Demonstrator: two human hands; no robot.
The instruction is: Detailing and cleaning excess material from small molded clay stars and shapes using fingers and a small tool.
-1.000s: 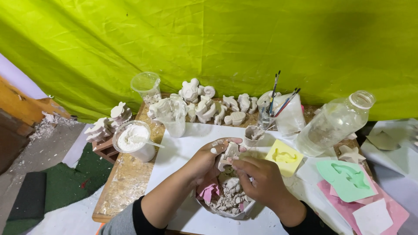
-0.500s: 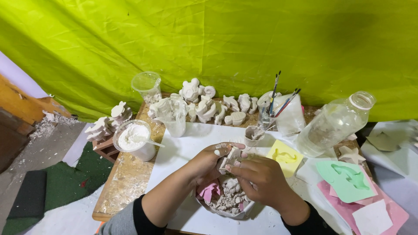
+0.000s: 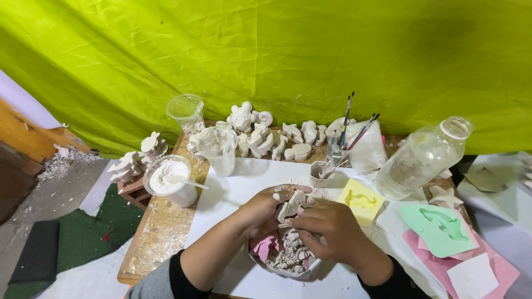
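Observation:
My left hand [image 3: 269, 210] and my right hand [image 3: 327, 228] meet over a small bowl [image 3: 260, 264] of white plaster scraps at the near table edge. Together they grip a small white plaster figure [image 3: 292, 205], fingers curled around it from both sides. A pink mould piece [image 3: 265, 245] lies in the bowl under my left hand. Dust whitens my fingertips.
Several white plaster figures [image 3: 260, 135] line the back. A tub of white powder [image 3: 169, 178], two clear cups [image 3: 219, 147], a brush jar [image 3: 339, 147] and a clear bottle [image 3: 424, 158] stand around. Yellow [image 3: 360, 200], green [image 3: 440, 221] and pink [image 3: 499, 271] moulds lie right.
Both hands have closed in tighter around the plaster figure and shifted slightly over the bowl. The rest of the table is unchanged.

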